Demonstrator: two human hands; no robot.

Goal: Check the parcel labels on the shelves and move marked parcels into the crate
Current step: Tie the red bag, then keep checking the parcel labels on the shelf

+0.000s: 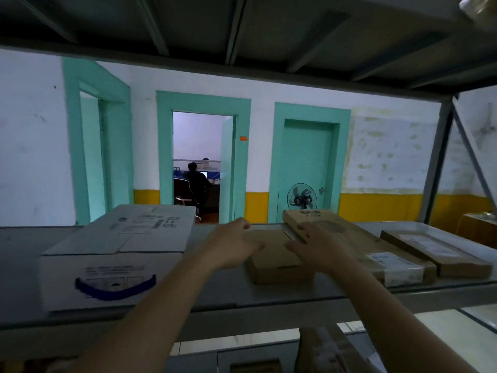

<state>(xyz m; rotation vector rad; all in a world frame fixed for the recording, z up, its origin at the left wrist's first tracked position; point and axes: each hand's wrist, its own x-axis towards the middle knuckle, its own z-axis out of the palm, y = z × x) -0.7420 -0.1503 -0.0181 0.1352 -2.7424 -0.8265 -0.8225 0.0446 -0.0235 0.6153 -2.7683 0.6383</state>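
Shelf [228,297] runs across the view at chest height, and at nine o'clock on it sits a white box [118,254] with a blue curved mark on its near face. At the centre, the left hand [233,246] reaches over the near left corner of a small brown parcel [277,262], fingers loosely curled toward its far edge; whether it actually grips the cardboard cannot be told. The right hand [317,249] lies at one o'clock, fingers spread on the spot where that parcel meets a long flat parcel [357,246] leaning over it. A white label [398,265] shows on the long parcel's near end. At three o'clock a second flat parcel [433,251] lies alongside. No crate is in view. To do this step well, I judge the hands should slide the small parcel forward from under its neighbour, steadying the long one, then turn it until its label can be read before deciding to move it.
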